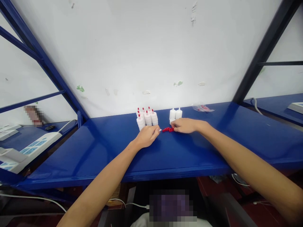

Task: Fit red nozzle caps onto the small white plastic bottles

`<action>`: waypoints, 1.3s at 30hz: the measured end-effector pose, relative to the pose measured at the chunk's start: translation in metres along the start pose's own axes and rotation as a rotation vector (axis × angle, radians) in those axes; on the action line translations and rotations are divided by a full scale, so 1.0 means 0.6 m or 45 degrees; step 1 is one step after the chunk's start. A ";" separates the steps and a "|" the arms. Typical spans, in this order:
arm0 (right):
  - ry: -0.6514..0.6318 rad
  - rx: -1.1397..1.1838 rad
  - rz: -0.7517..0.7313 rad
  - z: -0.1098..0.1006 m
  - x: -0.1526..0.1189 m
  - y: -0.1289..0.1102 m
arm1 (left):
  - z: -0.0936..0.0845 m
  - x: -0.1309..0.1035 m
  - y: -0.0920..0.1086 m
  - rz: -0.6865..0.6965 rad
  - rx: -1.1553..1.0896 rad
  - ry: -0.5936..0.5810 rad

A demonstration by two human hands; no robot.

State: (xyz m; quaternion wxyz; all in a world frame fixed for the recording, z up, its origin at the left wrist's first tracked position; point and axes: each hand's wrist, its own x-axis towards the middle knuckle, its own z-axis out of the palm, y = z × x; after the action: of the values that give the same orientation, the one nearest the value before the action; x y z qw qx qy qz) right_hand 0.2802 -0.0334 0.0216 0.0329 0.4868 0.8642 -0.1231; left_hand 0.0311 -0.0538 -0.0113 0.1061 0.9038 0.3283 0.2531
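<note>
The left forearm (101, 183) and right forearm (246, 160) cross the near edge of the tabletop (113, 157). Left hand (146, 136): grip clenched on a white piece (160, 130); only its narrow end protrudes, pointing right. Right hand (186, 125): fingertips at the right end of the red caps (168, 129); whether the grip holds a cap cannot be determined. The caps lie clustered between the hands, closer to the far edge. Capped bottles (148, 118) stand upright beyond the left hand, left of the far edge's middle; uncapped bottles (179, 113) stand beyond the right hand. A clear bag (202, 108) lies along the far edge, toward the far right corner.
</note>
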 end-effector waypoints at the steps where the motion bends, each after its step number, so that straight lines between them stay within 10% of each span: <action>1: 0.001 0.002 -0.004 0.001 0.000 -0.002 | 0.000 0.000 0.000 -0.001 -0.002 -0.002; 8: 0.227 -0.058 -0.011 -0.005 -0.003 -0.017 | -0.002 -0.002 0.000 -0.105 0.007 0.057; 18: 0.585 0.167 -0.532 0.025 -0.003 -0.103 | 0.002 -0.004 0.002 -0.043 -0.139 0.158; 25: 0.921 0.118 -0.035 0.009 0.003 -0.056 | 0.001 -0.003 0.000 -0.161 -0.142 0.266; 31: 0.734 -0.078 0.421 -0.002 0.011 -0.008 | 0.001 -0.001 0.001 -0.163 -0.115 0.176; 39: 0.662 -0.090 0.486 0.003 0.019 -0.005 | 0.001 0.000 -0.002 -0.250 -0.043 0.172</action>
State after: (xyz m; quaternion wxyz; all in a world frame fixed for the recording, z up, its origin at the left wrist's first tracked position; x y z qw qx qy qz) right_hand 0.2717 -0.0258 0.0182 -0.1495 0.6538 0.7405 0.0437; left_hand 0.0307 -0.0528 -0.0125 0.1233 0.8464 0.4172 0.3073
